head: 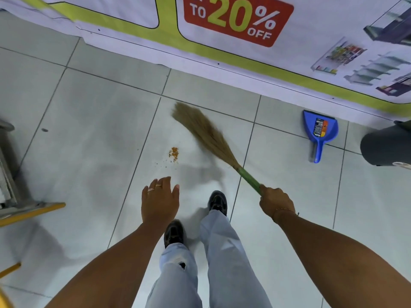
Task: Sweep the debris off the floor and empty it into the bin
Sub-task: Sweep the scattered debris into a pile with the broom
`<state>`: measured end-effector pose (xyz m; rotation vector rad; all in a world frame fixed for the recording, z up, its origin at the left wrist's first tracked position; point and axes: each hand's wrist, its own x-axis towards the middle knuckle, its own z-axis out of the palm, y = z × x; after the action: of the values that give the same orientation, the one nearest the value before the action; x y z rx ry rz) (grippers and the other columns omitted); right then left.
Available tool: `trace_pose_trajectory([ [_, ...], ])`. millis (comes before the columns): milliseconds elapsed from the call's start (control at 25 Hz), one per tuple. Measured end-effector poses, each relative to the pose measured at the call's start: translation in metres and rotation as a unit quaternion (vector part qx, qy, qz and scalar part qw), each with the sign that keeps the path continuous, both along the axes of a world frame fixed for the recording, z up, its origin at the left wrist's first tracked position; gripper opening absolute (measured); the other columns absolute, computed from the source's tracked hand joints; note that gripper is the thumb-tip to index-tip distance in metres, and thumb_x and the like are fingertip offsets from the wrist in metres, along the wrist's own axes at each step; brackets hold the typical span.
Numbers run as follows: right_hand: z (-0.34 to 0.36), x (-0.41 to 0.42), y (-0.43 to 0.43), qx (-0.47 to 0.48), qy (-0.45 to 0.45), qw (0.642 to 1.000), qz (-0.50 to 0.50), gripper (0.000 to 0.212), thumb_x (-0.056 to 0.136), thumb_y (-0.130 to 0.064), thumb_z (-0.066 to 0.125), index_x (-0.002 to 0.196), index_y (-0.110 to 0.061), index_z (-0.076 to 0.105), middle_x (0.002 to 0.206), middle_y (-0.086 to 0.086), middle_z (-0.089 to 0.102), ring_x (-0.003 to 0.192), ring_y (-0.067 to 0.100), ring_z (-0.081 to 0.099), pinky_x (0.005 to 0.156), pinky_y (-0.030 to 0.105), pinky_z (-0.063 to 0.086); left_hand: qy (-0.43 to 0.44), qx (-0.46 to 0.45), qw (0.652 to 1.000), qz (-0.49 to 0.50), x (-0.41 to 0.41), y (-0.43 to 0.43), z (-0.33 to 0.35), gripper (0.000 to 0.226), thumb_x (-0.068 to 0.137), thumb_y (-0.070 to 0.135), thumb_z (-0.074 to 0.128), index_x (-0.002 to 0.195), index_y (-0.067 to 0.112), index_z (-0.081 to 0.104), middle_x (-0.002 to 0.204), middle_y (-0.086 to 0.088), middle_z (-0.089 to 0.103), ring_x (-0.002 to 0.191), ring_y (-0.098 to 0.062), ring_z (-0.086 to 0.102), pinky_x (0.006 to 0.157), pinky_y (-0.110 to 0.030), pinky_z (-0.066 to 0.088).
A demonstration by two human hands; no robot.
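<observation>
A small heap of orange debris (174, 153) lies on the pale tiled floor in front of my feet. My right hand (275, 202) grips the green handle of a grass broom (205, 132), whose straw head is blurred and reaches up-left, just right of the debris. Flat and empty, my left hand (160, 200) hovers with straight fingers below the debris. A blue dustpan (320, 132) lies on the floor to the right, handle toward me. At the right edge is a dark grey bin (387, 144).
A printed banner (240, 21) with a red "20% OFF" sign runs along the far side of the floor. A grey metal frame with a yellow base bar (31, 213) stands at the left edge. My shoes (218, 202) are on the tiles below the debris.
</observation>
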<state>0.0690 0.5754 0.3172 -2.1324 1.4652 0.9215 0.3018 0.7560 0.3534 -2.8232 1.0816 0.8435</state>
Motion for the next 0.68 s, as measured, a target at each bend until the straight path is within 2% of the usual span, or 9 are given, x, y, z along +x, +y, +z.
trace_pose_trajectory([
  [160,-0.002,0.002,0.049,0.056,0.033,0.998,-0.010,0.042,0.092,-0.018,0.038,0.131,-0.025,0.049,0.118,0.012,0.060,0.106,0.033,0.061,0.084,0.035,0.050,-0.001,0.000,1.000,-0.001,0.006,0.016,-0.003,0.043,0.097,0.031,0.042,0.131,0.005,0.049,0.127,-0.018,0.062,0.127,-0.032,0.051,0.110,-0.046,0.037],
  [360,-0.003,0.010,0.097,0.113,0.025,0.993,-0.014,0.041,0.090,-0.016,0.038,0.128,-0.026,0.049,0.116,0.010,0.060,0.102,0.030,0.061,0.077,0.032,0.047,-0.004,0.001,1.000,-0.016,0.010,0.022,-0.004,0.044,0.097,0.033,0.040,0.132,0.007,0.047,0.129,-0.016,0.061,0.129,-0.030,0.049,0.110,-0.045,0.036],
  [520,0.012,-0.003,0.134,0.074,-0.024,0.997,-0.010,0.045,0.094,-0.019,0.038,0.137,-0.027,0.036,0.106,0.009,0.064,0.079,0.028,0.055,0.064,0.029,0.038,-0.002,-0.013,0.999,-0.036,0.015,0.026,0.002,0.044,0.097,0.033,0.041,0.131,0.007,0.048,0.128,-0.017,0.061,0.127,-0.030,0.050,0.109,-0.045,0.038],
  [680,0.029,-0.001,0.170,0.036,-0.084,0.996,0.003,0.053,0.097,-0.023,0.037,0.148,-0.028,0.024,0.106,0.011,0.065,0.086,0.032,0.062,0.067,0.035,0.045,-0.011,-0.029,0.998,-0.060,0.023,0.032,0.013,0.044,0.097,0.033,0.040,0.132,0.008,0.047,0.129,-0.016,0.060,0.127,-0.030,0.051,0.109,-0.045,0.038],
])
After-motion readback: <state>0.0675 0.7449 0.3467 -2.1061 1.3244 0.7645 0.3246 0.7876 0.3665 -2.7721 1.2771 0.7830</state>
